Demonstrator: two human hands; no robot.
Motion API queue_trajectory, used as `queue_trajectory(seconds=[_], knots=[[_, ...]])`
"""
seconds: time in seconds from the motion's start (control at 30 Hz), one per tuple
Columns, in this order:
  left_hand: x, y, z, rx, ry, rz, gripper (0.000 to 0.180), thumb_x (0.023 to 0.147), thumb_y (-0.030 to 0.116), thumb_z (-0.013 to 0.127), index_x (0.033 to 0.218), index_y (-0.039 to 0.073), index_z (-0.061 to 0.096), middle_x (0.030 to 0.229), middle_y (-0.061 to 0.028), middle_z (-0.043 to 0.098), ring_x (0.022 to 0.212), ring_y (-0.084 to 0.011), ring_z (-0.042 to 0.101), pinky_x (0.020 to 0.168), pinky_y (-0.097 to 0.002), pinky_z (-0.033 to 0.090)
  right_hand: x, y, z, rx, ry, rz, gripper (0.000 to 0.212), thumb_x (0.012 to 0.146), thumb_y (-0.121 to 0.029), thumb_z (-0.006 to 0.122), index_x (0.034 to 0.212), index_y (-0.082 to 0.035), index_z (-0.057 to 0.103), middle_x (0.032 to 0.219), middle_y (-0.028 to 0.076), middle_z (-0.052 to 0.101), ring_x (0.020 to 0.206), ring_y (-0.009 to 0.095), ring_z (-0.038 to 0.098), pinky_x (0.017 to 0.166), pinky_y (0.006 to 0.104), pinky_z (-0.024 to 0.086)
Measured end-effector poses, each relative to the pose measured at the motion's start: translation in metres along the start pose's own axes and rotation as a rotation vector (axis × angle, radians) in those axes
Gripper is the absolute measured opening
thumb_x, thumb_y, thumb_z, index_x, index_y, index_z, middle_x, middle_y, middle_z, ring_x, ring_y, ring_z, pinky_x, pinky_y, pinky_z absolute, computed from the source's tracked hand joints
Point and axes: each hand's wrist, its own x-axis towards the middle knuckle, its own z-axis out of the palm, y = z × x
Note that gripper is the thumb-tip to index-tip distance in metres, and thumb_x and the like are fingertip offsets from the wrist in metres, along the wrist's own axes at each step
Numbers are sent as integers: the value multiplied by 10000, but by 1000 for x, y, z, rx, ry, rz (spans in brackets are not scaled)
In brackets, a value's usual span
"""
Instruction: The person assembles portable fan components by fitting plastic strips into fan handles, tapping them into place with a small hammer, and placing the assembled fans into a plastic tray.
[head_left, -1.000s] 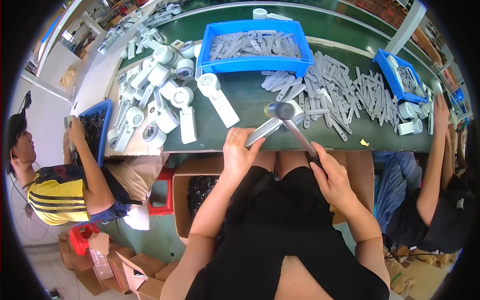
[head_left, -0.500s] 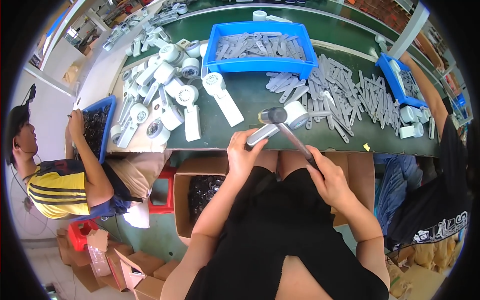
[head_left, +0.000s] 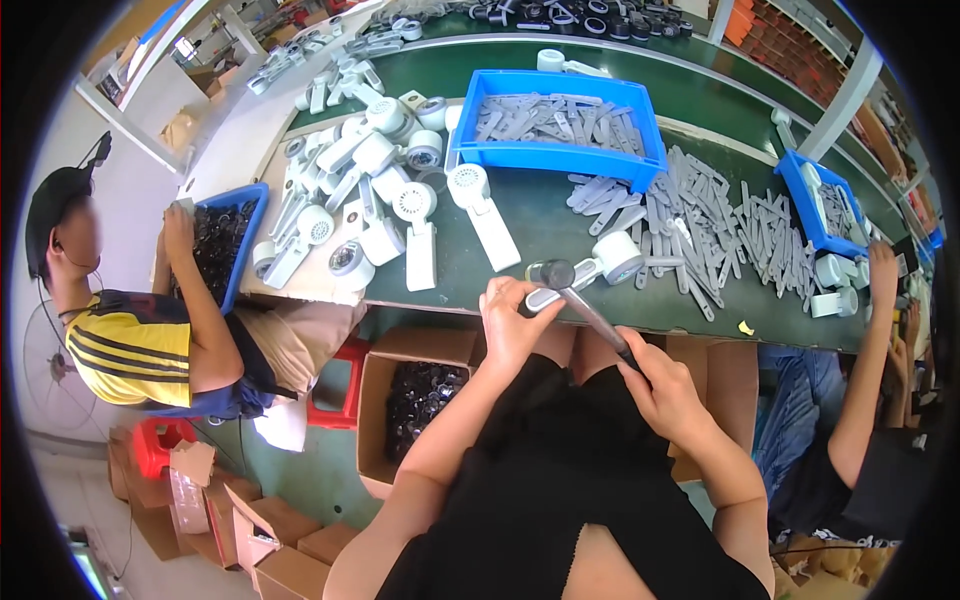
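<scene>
My left hand (head_left: 512,312) is closed around the handle of a white device with a round head (head_left: 618,257), held at the table's front edge. Its round head rests over the green tabletop, pointing right. In my right hand (head_left: 664,384) is a hammer (head_left: 603,325), gripped by its dark lower handle. The hammer's thick cylindrical head (head_left: 550,273) is over the device's handle, close to my left fingers; whether they touch I cannot tell. Loose grey handle strips (head_left: 690,215) lie in a heap beyond the device's head.
Similar white devices (head_left: 375,155) are piled at the left. A blue bin (head_left: 560,158) of grey strips stands behind. A co-worker in yellow (head_left: 140,350) sits left by a blue bin (head_left: 258,215) of dark parts; another person's arm (head_left: 868,360) reaches in at right. A cardboard box (head_left: 375,420) stands below.
The view has shifted, so the table appears lower and further right. My hands, the device and the hammer keep nearly the same arrangement. The right co-worker's hand has drawn back from the small blue bin.
</scene>
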Motion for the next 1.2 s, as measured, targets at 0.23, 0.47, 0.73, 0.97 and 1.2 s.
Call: queue_trajectory(seconds=[0.23,0.47,0.73,0.97,1.2], knots=[[-2,-7,6,21,30,-50,308,599,236,833,863,117,726,814,-21,639,918,-243,513,837,-368,373,3,-1,4,56,46,-50,470,862,-99,595,1314,-78,464,787,142,567,609,353,588,531,427,486],[-1,-5,4,45,29,-25,294,612,229,824,853,98,718,825,-38,626,929,-243,511,845,-375,375,-1,3,6,-74,-66,13,466,863,-117,597,1311,-93,472,793,141,573,643,366,595,534,432,488],[0,3,2,10,-14,-29,290,610,207,830,859,105,722,806,-24,627,921,-229,511,845,-363,369,-11,19,4,34,199,30,437,878,-104,584,1303,-112,484,812,157,584,700,389,589,592,453,477],[1,2,2,39,9,-24,300,608,219,831,865,105,726,804,-33,631,908,-231,520,827,-366,378,-8,10,12,55,146,-26,453,868,-109,595,1304,-95,473,850,164,601,688,369,606,577,422,509],[-1,-2,5,14,21,-40,311,603,228,838,858,96,720,780,-26,615,895,-238,526,829,-369,385,-13,21,18,15,118,47,465,869,-122,593,1314,-102,461,834,150,592,678,376,597,589,460,501]])
